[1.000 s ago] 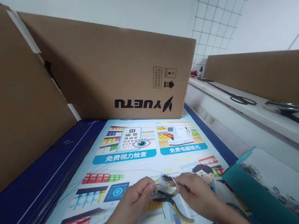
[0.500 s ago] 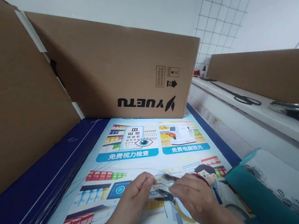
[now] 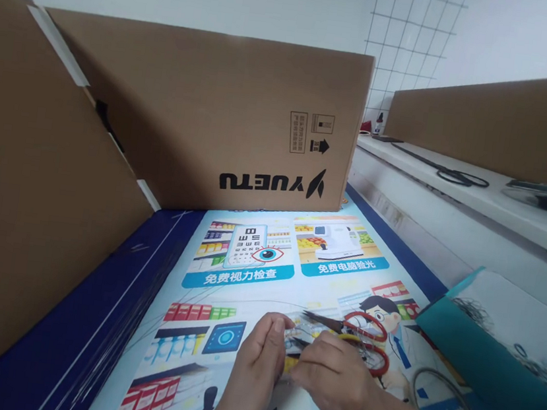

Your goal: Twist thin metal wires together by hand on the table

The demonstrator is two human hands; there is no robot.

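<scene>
My left hand (image 3: 262, 353) is closed, its thumb and forefinger pinching a thin wire (image 3: 285, 312), which trails off left over the printed poster (image 3: 252, 301). Close beside it, my right hand (image 3: 339, 379) is also closed, the fingertips bunched at the same fine wire; the exact grip is partly hidden. Just beyond the fingers lie scissors with red handles (image 3: 369, 326), blades pointing left. Partly covered by my right hand are yellow-handled pliers (image 3: 298, 343), with their dark jaws showing between the hands.
A teal box (image 3: 474, 336) holding small wire rings is at the right. Large cardboard boxes (image 3: 189, 115) stand behind and at the left. On the white ledge (image 3: 493, 202) lies a pair of black scissors (image 3: 456, 176). A coiled cable (image 3: 451, 380) rests by my right forearm.
My right hand has moved down and left, closer to my left hand, uncovering the red scissor handles. My left hand stays pinched. The view has shifted slightly.
</scene>
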